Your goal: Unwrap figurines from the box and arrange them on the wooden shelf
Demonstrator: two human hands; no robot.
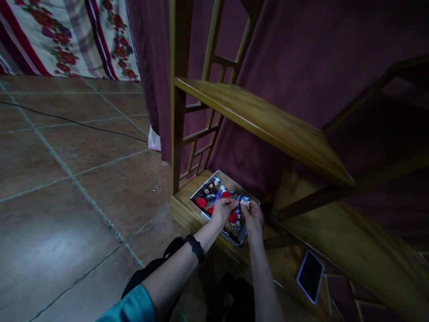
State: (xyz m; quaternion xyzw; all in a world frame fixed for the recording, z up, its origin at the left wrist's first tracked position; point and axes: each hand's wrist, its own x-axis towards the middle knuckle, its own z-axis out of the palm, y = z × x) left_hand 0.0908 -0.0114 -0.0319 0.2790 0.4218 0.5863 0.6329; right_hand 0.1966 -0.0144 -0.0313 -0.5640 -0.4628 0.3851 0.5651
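Observation:
A shallow cardboard box (pixel 231 180) sits on the low wooden shelf, full of small colourful figures and round red pieces (pixel 201 202). Over the box, my right hand (pixel 254 218) pinches a small white-and-blue figure (pixel 246 202). My left hand (pixel 224 211), with a black band (pixel 195 248) on its wrist, is closed just left of that figure. Its fingertips meet beside a blue part, and I cannot make out what lies between them. Both hands cover some of the box's contents.
A wooden shelf board (pixel 264 120) juts out above the box. Lattice bars (pixel 200 134) stand behind it. To the right lies a phone (pixel 310 276) on the lower wood. A black cable (pixel 73 120) crosses the tiled floor (pixel 50 214), and a purple curtain (pixel 284 58) hangs behind.

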